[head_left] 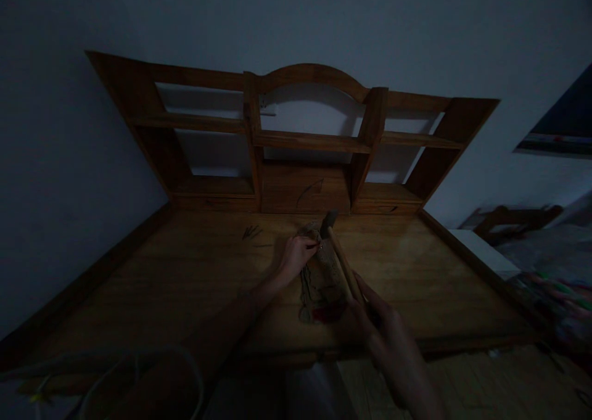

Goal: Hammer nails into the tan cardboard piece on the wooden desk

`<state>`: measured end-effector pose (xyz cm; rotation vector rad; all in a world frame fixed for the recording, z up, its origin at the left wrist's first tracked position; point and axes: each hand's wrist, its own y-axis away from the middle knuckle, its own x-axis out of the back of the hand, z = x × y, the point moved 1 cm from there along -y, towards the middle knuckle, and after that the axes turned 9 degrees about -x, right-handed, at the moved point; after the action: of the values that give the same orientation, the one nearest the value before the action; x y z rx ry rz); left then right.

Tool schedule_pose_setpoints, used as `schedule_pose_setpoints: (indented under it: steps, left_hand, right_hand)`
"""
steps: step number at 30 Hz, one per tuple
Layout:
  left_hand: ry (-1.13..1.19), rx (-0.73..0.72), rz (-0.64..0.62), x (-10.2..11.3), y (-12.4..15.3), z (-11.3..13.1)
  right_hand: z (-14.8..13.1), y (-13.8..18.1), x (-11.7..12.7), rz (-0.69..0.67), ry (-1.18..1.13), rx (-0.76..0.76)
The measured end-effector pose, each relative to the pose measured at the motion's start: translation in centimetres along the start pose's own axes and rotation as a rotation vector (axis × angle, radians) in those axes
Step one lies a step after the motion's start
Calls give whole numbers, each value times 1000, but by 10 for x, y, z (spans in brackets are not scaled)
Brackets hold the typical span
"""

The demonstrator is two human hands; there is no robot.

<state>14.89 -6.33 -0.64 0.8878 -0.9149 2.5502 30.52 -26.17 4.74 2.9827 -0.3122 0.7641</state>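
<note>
1. The pale wall (296, 13) fills the top of the dim view.
2. Below it spreads the wooden worktop (198, 272), with a raised rim along its left and right sides.
3. A wooden shelf unit (312, 141) stands along the worktop's far edge, open compartments on either side of an arched middle section.
4. On the worktop, near its middle, lies a patterned piece (329, 261), pale brown with dark lines and a red patch at its near end; the low light hides what it is.
5. A hammer (342, 256) slants over the patterned piece, its dark head at the far end and its wooden handle running back toward the person.
6. The right hand (386, 327) is wrapped around the near part of that handle.
7. The left hand (296, 256) reaches in over the piece's far end, thumb and fingers pinched together just beside the hammer head.
8. Several slim dark bits (250, 231) lie loosely grouped on the worktop, left of the piece.
9. Smallest is a tiny thing (320, 245) at the left fingertips, glinting faintly, too dim to name.
</note>
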Motion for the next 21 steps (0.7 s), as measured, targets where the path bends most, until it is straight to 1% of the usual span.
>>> schedule_pose_setpoints:
  steps: [4, 9, 17, 21]
  left_hand:
    - [-28, 6, -4, 2, -1, 3]
    - [-34, 37, -12, 4, -2, 5]
    - [-21, 25, 28, 1, -1, 1]
    - [-40, 25, 44, 2, -2, 2]
  right_hand:
    - [-2, 5, 2, 25, -6, -10]
    - [4, 7, -4, -17, -13, 13]
    - [5, 6, -6, 5, 107, 28]
    - [2, 5, -7, -13, 135, 37]
